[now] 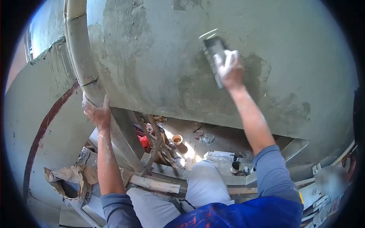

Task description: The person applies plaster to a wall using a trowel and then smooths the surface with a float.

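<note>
My right hand [232, 72] grips a flat rectangular float [215, 51], which is tilted and lies against the grey plastered wall [159, 57]. Motion blurs the float's upper edge. Darker damp patches show on the plaster around and to the right of it. At the left, my left hand [98, 110] is wrapped round an upright bamboo pole [84, 53], thumb on its right side and fingers on its left. The pole stands in front of the wall and has a tie around it just above the hand.
An open paper sack [70, 182] sits at the lower left. Horizontal bamboo [156, 184] crosses by my knees. Far below are a bucket [177, 140], a dark-mouthed container [235, 166] and a red object [143, 142]. A blurred round shape [331, 180] is at the right, near more poles.
</note>
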A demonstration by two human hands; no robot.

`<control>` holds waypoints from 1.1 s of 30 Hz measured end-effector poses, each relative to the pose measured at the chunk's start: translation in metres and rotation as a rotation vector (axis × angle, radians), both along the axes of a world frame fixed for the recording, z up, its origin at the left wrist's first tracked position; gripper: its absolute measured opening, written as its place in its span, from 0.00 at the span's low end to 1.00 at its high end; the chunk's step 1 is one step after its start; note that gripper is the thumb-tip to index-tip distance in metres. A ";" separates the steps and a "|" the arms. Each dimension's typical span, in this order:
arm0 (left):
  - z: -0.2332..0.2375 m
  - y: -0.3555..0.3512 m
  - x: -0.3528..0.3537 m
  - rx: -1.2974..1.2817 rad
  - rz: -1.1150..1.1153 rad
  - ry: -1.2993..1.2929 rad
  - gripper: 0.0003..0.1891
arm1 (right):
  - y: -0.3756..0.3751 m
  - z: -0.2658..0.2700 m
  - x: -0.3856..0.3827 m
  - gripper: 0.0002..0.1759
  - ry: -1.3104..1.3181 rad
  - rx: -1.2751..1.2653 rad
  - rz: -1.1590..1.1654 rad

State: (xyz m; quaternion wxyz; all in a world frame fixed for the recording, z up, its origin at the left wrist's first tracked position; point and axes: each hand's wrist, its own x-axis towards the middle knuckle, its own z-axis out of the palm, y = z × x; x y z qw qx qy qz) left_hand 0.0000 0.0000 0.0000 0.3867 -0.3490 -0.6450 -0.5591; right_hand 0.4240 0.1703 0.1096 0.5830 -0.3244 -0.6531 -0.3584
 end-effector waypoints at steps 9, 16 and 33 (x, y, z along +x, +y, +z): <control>-0.001 -0.002 -0.004 0.012 0.024 0.054 0.48 | 0.018 -0.108 -0.061 0.11 -0.599 0.007 0.033; -0.002 -0.002 -0.003 0.014 0.038 0.078 0.48 | 0.021 0.119 0.065 0.15 -0.293 0.174 -0.336; -0.002 -0.004 -0.002 0.014 -0.017 0.053 0.48 | -0.020 -0.094 -0.015 0.12 -0.352 -0.485 0.481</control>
